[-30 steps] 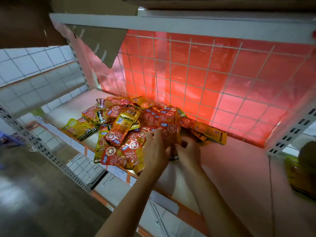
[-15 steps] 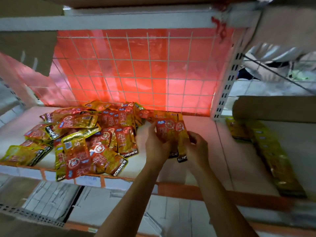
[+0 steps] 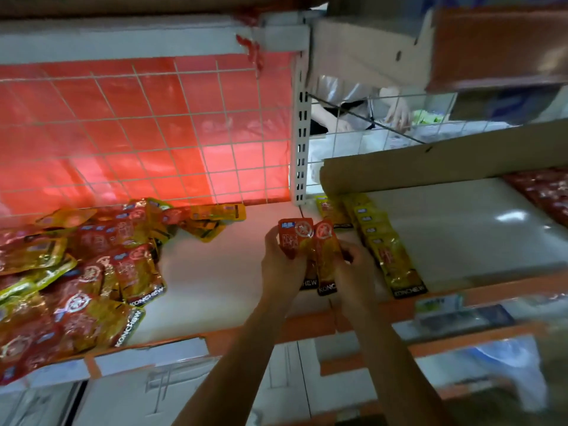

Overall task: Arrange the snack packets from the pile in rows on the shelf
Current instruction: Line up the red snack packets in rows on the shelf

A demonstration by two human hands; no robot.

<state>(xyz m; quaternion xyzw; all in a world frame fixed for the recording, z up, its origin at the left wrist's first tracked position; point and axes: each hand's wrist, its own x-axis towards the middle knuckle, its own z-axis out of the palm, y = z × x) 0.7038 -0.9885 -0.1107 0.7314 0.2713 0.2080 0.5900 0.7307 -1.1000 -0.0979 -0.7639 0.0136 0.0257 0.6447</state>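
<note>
Fingers (image 3: 278, 241) of the left hand (image 3: 281, 265) curl round a small stack of snack packets (image 3: 307, 247), pinching it from one side while the right hand (image 3: 356, 272) grips it from the other, just above the shelf (image 3: 215, 272). Well off to the left of the fingers lies the pile (image 3: 76, 265); just to their right runs a row (image 3: 384, 247) of overlapped yellow packets. Judging by this, the carry is done, and the next move calls for laying the stack down beside that row, edges squared.
</note>
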